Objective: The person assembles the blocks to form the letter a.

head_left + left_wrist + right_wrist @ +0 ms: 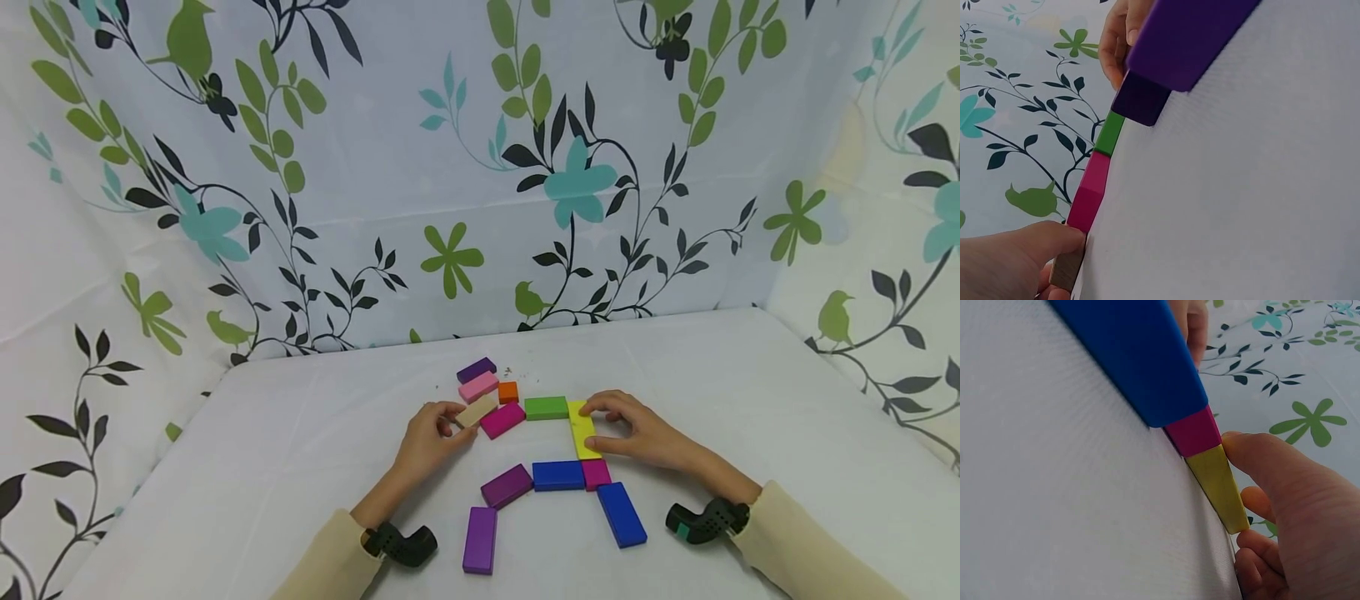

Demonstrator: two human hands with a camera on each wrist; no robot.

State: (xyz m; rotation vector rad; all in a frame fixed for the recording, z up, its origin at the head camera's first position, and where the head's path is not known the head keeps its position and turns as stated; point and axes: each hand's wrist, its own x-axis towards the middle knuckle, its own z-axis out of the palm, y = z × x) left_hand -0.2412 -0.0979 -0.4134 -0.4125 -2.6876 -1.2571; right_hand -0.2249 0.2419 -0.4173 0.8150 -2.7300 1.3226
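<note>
My left hand (426,443) pinches a beige wooden block (477,411) between thumb and fingers, beside a magenta block (503,420). In the left wrist view, the thumb lies along the top of that beige block (1067,269). On the other side, my right hand (647,433) holds a yellow block (581,435) by its two ends, thumb at the near end and fingers at the far end. A green block (546,407) lies at the yellow block's far left corner. The right wrist view shows the yellow block (1219,484) against a small magenta block (1196,432).
Nearer me lie a blue block (558,476), a second blue block (622,515), a dark purple block (507,486) and a violet block (479,542). Further back are orange (508,392), pink (478,387) and purple (476,369) blocks. A patterned curtain (337,208) rises behind the white table (300,433).
</note>
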